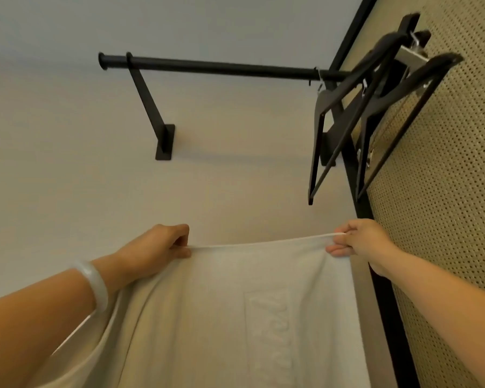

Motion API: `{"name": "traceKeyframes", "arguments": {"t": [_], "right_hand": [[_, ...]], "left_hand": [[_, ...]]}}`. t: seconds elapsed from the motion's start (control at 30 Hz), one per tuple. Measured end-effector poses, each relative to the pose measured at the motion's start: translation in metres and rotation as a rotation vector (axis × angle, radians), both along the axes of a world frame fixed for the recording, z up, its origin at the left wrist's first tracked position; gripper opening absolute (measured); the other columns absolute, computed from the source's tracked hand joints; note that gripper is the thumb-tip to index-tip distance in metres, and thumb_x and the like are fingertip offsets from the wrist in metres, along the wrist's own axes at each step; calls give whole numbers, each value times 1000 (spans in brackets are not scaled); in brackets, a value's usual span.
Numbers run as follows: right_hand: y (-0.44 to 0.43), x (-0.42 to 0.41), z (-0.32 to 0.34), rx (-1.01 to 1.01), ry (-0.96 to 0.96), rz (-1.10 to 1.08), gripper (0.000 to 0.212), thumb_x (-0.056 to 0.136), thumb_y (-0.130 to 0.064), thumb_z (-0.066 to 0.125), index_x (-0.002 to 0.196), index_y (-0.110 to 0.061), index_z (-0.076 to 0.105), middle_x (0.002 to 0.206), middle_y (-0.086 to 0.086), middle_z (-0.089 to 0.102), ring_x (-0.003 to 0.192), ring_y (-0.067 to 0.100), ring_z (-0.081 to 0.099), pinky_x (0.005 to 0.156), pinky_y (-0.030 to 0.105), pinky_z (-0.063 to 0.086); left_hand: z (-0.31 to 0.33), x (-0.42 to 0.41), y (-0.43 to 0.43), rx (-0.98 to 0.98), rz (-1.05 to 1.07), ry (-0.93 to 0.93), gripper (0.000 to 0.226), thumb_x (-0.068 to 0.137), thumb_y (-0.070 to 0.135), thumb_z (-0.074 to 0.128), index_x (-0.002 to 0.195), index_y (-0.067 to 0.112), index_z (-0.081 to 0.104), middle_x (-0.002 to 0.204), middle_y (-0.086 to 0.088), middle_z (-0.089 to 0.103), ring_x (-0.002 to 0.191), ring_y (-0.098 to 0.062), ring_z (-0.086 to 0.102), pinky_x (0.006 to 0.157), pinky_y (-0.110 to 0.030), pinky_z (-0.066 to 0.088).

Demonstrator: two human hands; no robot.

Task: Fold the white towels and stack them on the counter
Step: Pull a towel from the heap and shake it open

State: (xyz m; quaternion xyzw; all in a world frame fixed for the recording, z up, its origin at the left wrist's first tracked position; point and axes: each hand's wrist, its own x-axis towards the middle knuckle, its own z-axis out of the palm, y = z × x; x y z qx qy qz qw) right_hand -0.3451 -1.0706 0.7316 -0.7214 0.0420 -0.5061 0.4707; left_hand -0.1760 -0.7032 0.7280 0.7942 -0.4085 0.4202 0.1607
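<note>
Head view: black rail (221,67) and hangers (437,65) above white towel (235,303)

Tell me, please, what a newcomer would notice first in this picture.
First, the white towel stretched wide across the lower middle, its top corners pinched by the left hand and the right hand. Above it, a black rail runs along the pale wall, with dark hangers bunched at its right end.

The white towel (207,317) carries one marking: raised script in the same colour as the cloth, set inside a rectangular woven panel (269,331) and running sideways. The letters are too faint and blurred to read.
</note>
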Motion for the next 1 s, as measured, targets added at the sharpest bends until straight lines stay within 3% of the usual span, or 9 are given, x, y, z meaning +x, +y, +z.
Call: {"name": "traceKeyframes", "arguments": {"t": [0.13, 0.23, 0.3, 0.43, 0.5, 0.57, 0.8, 0.9, 1.0], "right_hand": [[-16, 24, -44, 114, 202, 21, 19, 93, 10, 57, 112, 7, 53, 96, 26, 66, 75, 32, 72, 53, 28, 59], [-25, 51, -79, 138, 350, 1, 24, 94, 9, 55, 118, 6, 51, 101, 26, 64, 77, 30, 71, 48, 25, 57], [-31, 64, -77, 107, 276, -68, 19, 93, 8, 58, 112, 8, 56, 99, 26, 66, 78, 30, 70, 51, 24, 57], [-38, 68, -41, 24, -56, -83, 13, 85, 3, 70, 86, -6, 61, 94, 19, 68, 92, 33, 69, 92, 50, 56], [-40, 61, -47, 5, -84, -48, 15, 84, 1, 72, 82, -10, 62, 94, 16, 70, 94, 32, 69, 94, 51, 54], [-41, 55, -79, -31, -1, -64, 14, 81, -1, 75, 83, -11, 65, 93, 11, 71, 95, 29, 68, 93, 50, 53], [-36, 34, -298, 68, 400, -53, 14, 77, -4, 80, 86, -6, 69, 91, 10, 70, 93, 26, 65, 90, 44, 52], [-28, 10, -394, 196, 520, -66, 14, 76, 1, 79, 82, -5, 67, 90, 9, 71, 92, 26, 66, 83, 40, 52], [-12, -26, -472, 316, 594, -74, 11, 80, -1, 75, 79, -6, 65, 93, 3, 72, 92, 20, 66, 83, 37, 53]], "left_hand": [[-41, 34, -18, 101, -15, 81, 30, 92, 24, 66, 72, 23, 43, 70, 10, 54, 64, -5, 47, 59, -16, 36], [-77, 63, -40, 205, 62, 193, 29, 94, 20, 61, 73, 25, 41, 75, 9, 52, 72, -13, 50, 58, -16, 33], [-79, 74, -52, 170, 61, 190, 31, 94, 18, 58, 71, 24, 38, 75, 7, 50, 77, -20, 53, 60, -24, 34], [-31, 65, -57, -153, -64, 62, 8, 94, 12, 54, 90, 18, 52, 86, -3, 59, 79, -23, 52, 67, -30, 36], [-26, 64, -55, -179, -69, -7, 18, 95, 11, 56, 111, 18, 58, 92, 0, 61, 85, -22, 56, 75, -30, 40], [-49, 68, -52, -62, -9, -40, 22, 93, 13, 61, 114, 18, 66, 94, 0, 63, 90, -22, 59, 79, -29, 42], [-291, 55, -42, 259, -115, 130, 8, 87, 13, 60, 81, 16, 65, 80, 1, 60, 79, -20, 55, 67, -30, 45], [-397, 25, -34, 283, -178, 303, 10, 86, 17, 51, 80, 18, 59, 82, 4, 54, 77, -13, 51, 65, -29, 48], [-475, -15, -22, 304, -217, 475, 12, 84, 18, 45, 85, 20, 57, 91, 7, 50, 80, -6, 44, 71, -15, 38]]}}
